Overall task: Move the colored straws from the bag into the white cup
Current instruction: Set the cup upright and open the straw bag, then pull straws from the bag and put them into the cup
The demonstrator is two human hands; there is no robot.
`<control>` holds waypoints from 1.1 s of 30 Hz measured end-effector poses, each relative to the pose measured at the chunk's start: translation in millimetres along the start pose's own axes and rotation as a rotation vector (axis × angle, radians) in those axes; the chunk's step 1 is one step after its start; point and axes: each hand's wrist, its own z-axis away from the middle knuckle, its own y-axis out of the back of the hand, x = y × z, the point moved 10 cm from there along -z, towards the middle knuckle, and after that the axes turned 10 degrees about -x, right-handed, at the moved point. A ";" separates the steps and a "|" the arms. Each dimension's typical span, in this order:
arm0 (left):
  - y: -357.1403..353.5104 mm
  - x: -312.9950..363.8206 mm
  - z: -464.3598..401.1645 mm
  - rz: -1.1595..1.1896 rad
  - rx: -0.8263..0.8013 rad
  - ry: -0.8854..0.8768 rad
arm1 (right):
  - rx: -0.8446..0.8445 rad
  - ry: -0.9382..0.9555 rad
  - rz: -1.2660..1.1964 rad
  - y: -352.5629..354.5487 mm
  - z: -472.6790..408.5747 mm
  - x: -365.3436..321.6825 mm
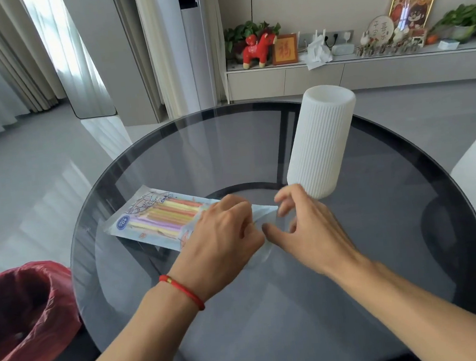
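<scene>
Clear printed plastic bag [160,219] of pastel colored straws [167,215] flat near left edge of round smoked-glass table [391,225], long axis toward hands. Left hand [224,238] pinching bag's near end; right hand [306,226] beside it, fingers spread, empty. Tall ribbed white cup [320,142] upright just beyond right hand.

Head view, angled down, close over table [405,224].
</scene>
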 end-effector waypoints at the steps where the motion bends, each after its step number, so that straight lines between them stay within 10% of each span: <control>1: -2.4 2.3 -0.5 0.001 0.000 -0.005 | 0.053 0.077 0.023 5.1 1.8 -9.6; 5: -4.2 8.2 0.6 -0.016 -0.001 -0.079 | 0.246 0.434 0.248 19.8 16.9 -57.6; 11: -20.3 -29.3 -1.3 -0.287 -0.335 -0.068 | 0.393 0.418 0.171 40.4 22.0 -48.3; 15: -7.6 -49.5 -19.8 -0.300 -0.171 -0.079 | 0.443 0.345 0.069 48.2 20.8 -38.0; 23: -5.8 -58.1 -20.9 -0.248 -0.095 -0.119 | -0.242 0.135 -0.393 -27.7 -2.2 -11.6; 33: 6.8 -70.0 -18.1 -0.247 -0.054 -0.024 | -0.036 0.066 -0.651 1.1 -13.7 11.7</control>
